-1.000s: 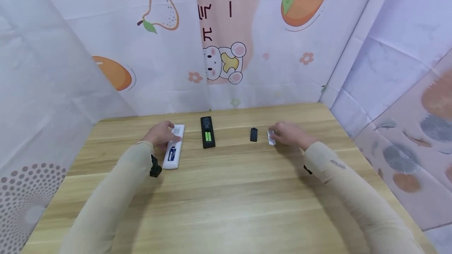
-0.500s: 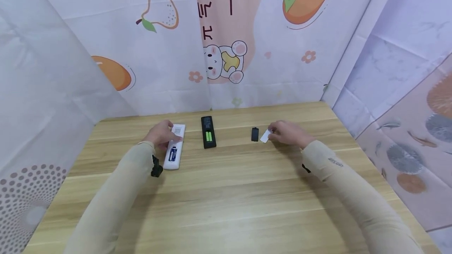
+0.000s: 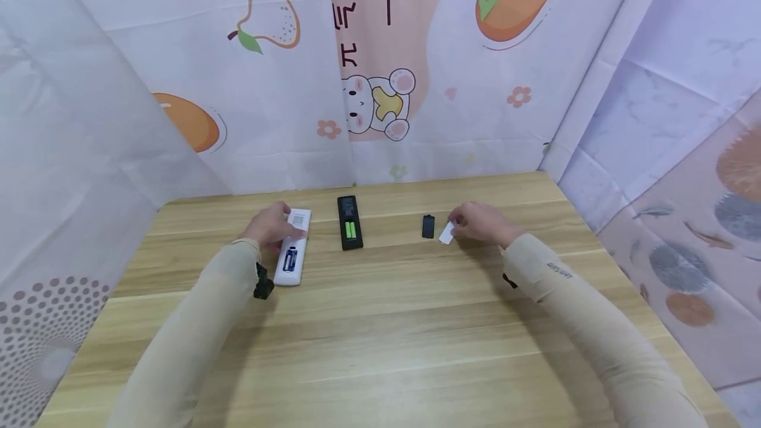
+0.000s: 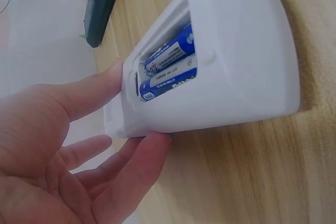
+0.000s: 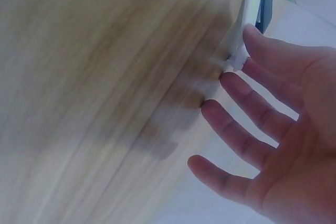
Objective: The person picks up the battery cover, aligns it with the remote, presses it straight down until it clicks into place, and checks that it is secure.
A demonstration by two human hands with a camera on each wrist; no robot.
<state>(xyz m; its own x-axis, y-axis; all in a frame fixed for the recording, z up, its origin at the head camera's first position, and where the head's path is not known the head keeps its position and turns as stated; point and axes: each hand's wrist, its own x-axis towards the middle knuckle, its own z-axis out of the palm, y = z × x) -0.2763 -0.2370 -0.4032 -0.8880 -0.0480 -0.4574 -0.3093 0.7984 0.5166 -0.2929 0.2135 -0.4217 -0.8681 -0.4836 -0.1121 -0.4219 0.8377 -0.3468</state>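
A white remote control (image 3: 290, 275) lies back side up at the left, its battery compartment uncovered. Two blue batteries (image 4: 170, 72) sit inside it. My left hand (image 3: 267, 226) holds this remote by its sides, thumb on one edge and fingers on the other. Further right, my right hand (image 3: 483, 222) pinches a small white battery cover (image 3: 446, 233) between thumb and index finger, close over the table. In the right wrist view the other fingers are spread apart beside the cover (image 5: 252, 6).
Between the hands lies a black remote control (image 3: 347, 207), back up, with two green batteries (image 3: 351, 230) in its compartment. A black battery cover (image 3: 428, 226) rests just left of the white one. Behind the wooden table (image 3: 368, 322) hangs a printed curtain (image 3: 250, 117).
My right hand has gripped the white cover and turned it so its near end points left, toward the black cover. The left hand keeps its hold on the white remote.
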